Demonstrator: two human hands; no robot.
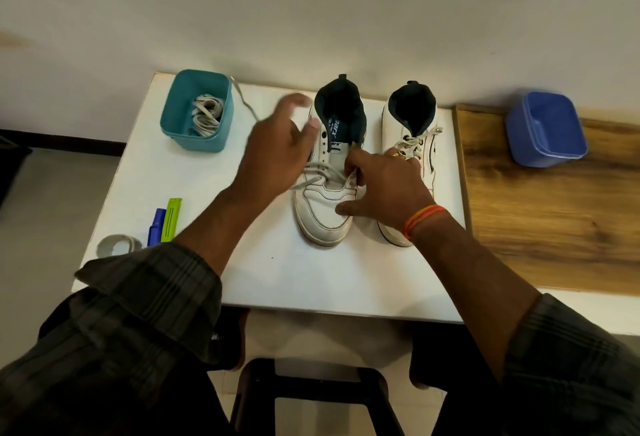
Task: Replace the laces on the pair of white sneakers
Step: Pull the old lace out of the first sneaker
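Pinching the lace (349, 177), right hand (388, 186); left hand (277, 151) blurred, grip unclear, beside teal bin (221, 137).

One wide-angle head camera looks forward and steeply down, close above the white bench (277, 273) against a wall.

Two white high-top sneakers stand upright side by side near the counter's (145, 200) far edge, toes toward the near edge. The left sneaker (327, 200) has its dark collar open, its upper eyelets bare, and a loose lace (318, 176) crossing only the lower eyelets. The right sneaker (412, 144) is laced to the top. Spare laces (207, 115) lie coiled in a teal bin (197, 137) at the far left corner.
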